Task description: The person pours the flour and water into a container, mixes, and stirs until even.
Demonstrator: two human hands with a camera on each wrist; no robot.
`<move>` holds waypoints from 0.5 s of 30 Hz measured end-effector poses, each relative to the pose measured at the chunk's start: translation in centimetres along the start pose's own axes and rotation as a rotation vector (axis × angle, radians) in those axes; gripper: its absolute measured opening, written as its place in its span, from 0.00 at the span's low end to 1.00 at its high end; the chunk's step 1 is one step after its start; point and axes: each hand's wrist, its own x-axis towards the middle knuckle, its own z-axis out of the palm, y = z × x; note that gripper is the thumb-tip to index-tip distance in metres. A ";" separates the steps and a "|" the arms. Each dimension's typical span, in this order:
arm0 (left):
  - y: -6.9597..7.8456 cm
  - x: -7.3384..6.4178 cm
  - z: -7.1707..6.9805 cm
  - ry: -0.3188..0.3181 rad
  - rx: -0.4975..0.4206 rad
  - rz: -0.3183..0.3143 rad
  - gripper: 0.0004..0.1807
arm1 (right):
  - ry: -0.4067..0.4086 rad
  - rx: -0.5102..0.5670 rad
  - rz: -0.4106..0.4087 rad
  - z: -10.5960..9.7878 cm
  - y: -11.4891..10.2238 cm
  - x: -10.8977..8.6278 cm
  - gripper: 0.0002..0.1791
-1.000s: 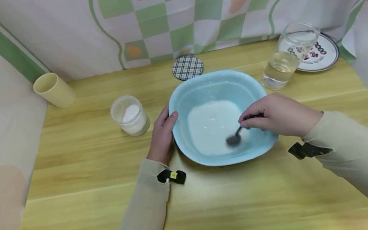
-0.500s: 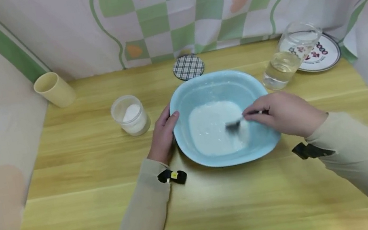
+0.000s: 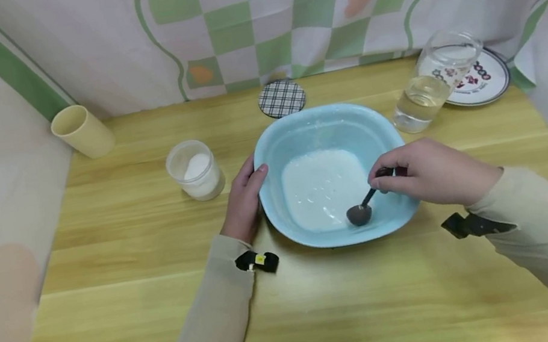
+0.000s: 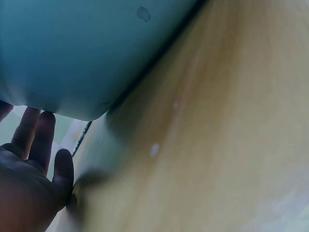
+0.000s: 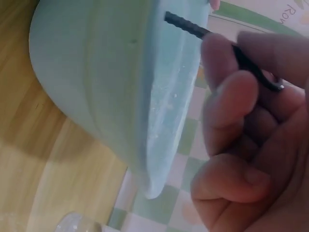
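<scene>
A light blue plastic basin [image 3: 340, 235] holds a shallow pool of white liquid [image 3: 318, 187]. At its left side, my left hand [image 3: 243, 201] grips the rim, thumb on top and the other fingers along the outer wall, as the left wrist view shows. My right hand [image 3: 423, 172] pinches the thin dark handle of a spoon [image 3: 359, 215] over the basin's right side. The spoon's round brown bowl is tilted low at the near right edge of the liquid. In the right wrist view, the spoon's twisted handle [image 5: 186, 25] passes between thumb and fingers, with the remaining fingers curled.
Left of the basin stands a clear jar [image 3: 195, 171] of white powder. A beige cup [image 3: 83, 133] is at the back left, a checked coaster [image 3: 281, 99] behind the basin. A glass of yellowish liquid [image 3: 421, 99] stands at the back right, before a patterned plate [image 3: 485, 88].
My right hand has shifted slightly right, and the spoon has swept through the liquid, then back toward the near right. My left hand keeps its hold on the rim.
</scene>
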 end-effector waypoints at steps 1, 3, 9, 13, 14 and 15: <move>0.0 0.0 0.0 0.002 -0.003 -0.002 0.29 | -0.001 -0.003 -0.002 0.0 0.1 0.1 0.05; 0.1 0.0 0.1 0.006 -0.004 -0.009 0.28 | 0.045 -0.052 -0.010 0.2 0.2 0.3 0.07; 0.2 -0.1 0.1 -0.003 -0.012 -0.021 0.28 | 0.247 -0.151 0.014 0.5 0.3 0.4 0.08; 0.3 -0.1 0.0 -0.002 -0.010 -0.023 0.28 | 0.170 -0.121 0.034 0.4 0.3 0.0 0.07; 0.3 -0.1 0.0 -0.002 -0.007 -0.025 0.28 | 0.143 -0.104 0.038 0.3 0.3 -0.1 0.06; 0.2 0.0 0.0 -0.002 -0.005 -0.026 0.28 | 0.117 -0.083 0.038 0.3 0.3 -0.2 0.06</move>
